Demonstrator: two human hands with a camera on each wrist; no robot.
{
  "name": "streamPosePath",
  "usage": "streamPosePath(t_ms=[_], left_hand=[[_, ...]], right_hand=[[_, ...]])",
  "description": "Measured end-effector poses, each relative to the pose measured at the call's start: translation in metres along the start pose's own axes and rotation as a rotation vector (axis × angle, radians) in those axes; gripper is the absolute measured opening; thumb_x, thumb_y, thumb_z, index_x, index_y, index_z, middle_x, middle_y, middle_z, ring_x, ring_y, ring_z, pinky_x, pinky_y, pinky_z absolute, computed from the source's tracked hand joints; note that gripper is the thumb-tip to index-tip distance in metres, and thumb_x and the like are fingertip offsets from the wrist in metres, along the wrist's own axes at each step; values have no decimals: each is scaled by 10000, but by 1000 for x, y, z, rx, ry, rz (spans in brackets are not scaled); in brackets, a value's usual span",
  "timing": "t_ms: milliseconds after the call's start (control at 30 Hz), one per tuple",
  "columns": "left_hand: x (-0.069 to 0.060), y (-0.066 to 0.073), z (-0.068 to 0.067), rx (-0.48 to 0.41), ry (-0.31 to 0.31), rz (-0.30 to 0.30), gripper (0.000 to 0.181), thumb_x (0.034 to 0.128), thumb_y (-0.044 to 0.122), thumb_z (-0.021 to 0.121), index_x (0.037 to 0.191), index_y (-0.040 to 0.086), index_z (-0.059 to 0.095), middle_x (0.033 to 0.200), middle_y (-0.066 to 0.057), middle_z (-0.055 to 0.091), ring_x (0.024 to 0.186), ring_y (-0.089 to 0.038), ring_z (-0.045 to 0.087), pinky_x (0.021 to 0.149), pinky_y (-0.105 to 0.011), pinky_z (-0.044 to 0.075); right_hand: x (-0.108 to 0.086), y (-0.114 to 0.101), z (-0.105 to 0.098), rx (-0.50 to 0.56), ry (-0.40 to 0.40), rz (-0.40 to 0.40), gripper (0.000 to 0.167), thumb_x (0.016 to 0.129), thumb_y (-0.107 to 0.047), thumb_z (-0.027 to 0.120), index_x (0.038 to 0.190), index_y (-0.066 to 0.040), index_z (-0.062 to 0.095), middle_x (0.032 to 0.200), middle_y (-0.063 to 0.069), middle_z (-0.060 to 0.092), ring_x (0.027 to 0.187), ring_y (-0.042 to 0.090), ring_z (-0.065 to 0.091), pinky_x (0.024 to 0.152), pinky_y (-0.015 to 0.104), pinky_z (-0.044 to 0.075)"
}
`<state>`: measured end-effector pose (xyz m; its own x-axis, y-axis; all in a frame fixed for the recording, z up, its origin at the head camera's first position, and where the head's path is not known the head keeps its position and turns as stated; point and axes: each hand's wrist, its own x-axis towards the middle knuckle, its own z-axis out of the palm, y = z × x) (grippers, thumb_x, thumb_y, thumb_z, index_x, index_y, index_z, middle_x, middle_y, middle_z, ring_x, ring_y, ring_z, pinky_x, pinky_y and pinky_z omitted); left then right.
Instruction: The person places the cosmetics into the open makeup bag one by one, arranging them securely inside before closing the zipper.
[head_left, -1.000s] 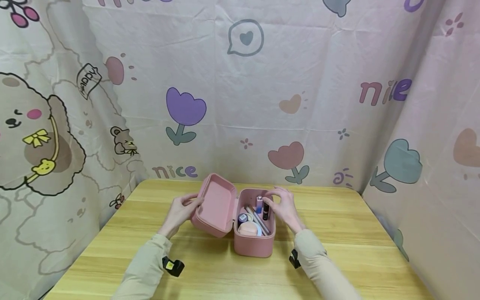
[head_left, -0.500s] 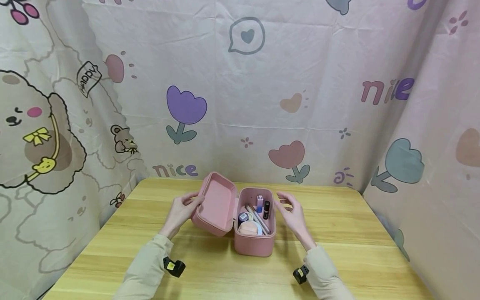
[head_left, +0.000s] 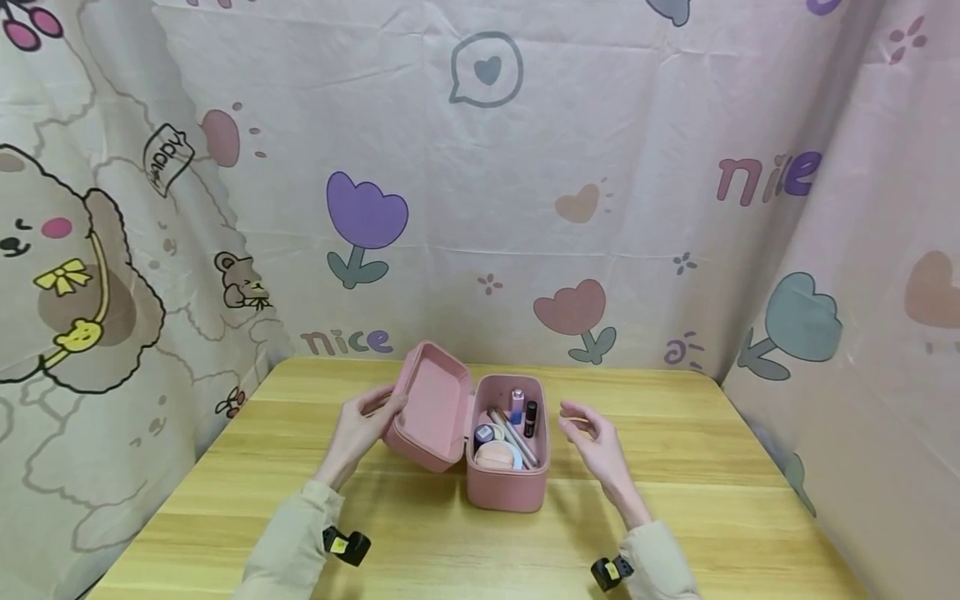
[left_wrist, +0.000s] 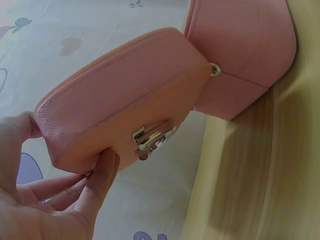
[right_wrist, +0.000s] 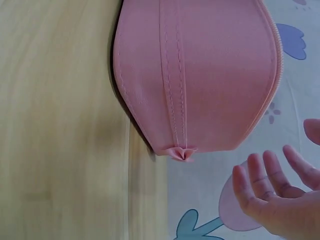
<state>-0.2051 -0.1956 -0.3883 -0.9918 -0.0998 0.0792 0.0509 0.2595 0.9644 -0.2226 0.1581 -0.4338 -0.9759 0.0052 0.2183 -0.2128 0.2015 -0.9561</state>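
Observation:
A pink makeup case [head_left: 506, 493] stands on the table, its lid [head_left: 433, 407] swung out to the left. My left hand [head_left: 356, 435] grips the lid's outer edge; in the left wrist view the fingers pinch the lid [left_wrist: 125, 95] near its metal buckle [left_wrist: 154, 140]. Inside the case are a black tube [head_left: 530, 419], a pink-and-blue tube [head_left: 517, 405], slim sticks [head_left: 520, 439], a small dark-lidded jar [head_left: 483, 433] and a round peach-coloured item [head_left: 495, 456]. My right hand [head_left: 600, 450] hovers just right of the case, fingers loosely bent, holding nothing and apart from it.
The wooden table [head_left: 675, 467] extends on both sides of the case. A patterned cloth [head_left: 480, 192] hangs behind the table and along both sides. Black camera mounts [head_left: 347, 546] sit at both wrists.
My right hand has drawn back from the black tube inside the case, moving right and out past the rim. The left hand still holds the lid in about the same place.

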Motion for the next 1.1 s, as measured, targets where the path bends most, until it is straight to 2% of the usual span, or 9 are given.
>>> streamPosePath(t_ms=[133,267,333,400,567,667,900,1100], left_hand=[[-4,0,3,-47,7,16,522,979,272,660,1426,27,546,1422,-213,554,1156,-232,673,831,-121,529],[-7,-1,8,-115,21,38,516,983,200,650,1440,1,517,1364,-194,528,988,-48,697,813,-141,561],[-8,-1,12,-147,34,50,513,981,166,646,1443,-11,507,1344,-197,517,956,-2,687,812,-142,566],[-10,-1,15,-161,48,60,517,978,155,648,1447,-6,503,1358,-185,498,1002,-29,680,825,-139,567],[-17,-1,25,-170,88,105,549,959,133,673,1460,5,491,1439,-178,452,1231,-313,606,868,-122,551],[-20,0,32,-182,122,154,568,936,102,695,1454,-16,493,1438,-197,453,1271,-398,566,888,-106,537],[-25,1,48,-247,184,254,584,879,-21,707,1426,-52,508,1355,-217,473,1249,-395,567,948,-126,522],[-27,5,62,-278,214,319,597,840,-56,739,1399,-59,530,1306,-193,498,1251,-387,570,991,-144,505]], right_hand=[[-5,-1,1,-19,-46,28,412,959,-86,639,1335,67,571,1309,263,623,1015,62,632,859,183,544],[-9,-3,3,-28,-86,42,426,950,-74,647,1336,85,564,1354,279,596,1113,228,652,852,195,556],[-10,-4,5,-23,-96,50,431,943,-66,656,1336,86,566,1368,274,590,1134,288,650,852,199,561],[-11,-4,7,-16,-99,58,434,938,-54,661,1338,83,567,1373,269,590,1138,304,651,850,202,563],[-11,-4,11,16,-88,64,426,929,-13,655,1331,96,565,1367,280,585,1121,326,659,856,247,585],[-12,-3,12,25,-75,63,418,926,2,651,1323,105,567,1359,286,587,1114,349,660,865,281,599],[-14,-2,14,14,-58,78,439,893,22,676,1319,80,586,1358,263,601,1088,305,665,837,177,542],[-13,-1,15,5,-55,71,442,869,38,674,1303,76,599,1344,256,610,1062,275,662,845,217,550]])
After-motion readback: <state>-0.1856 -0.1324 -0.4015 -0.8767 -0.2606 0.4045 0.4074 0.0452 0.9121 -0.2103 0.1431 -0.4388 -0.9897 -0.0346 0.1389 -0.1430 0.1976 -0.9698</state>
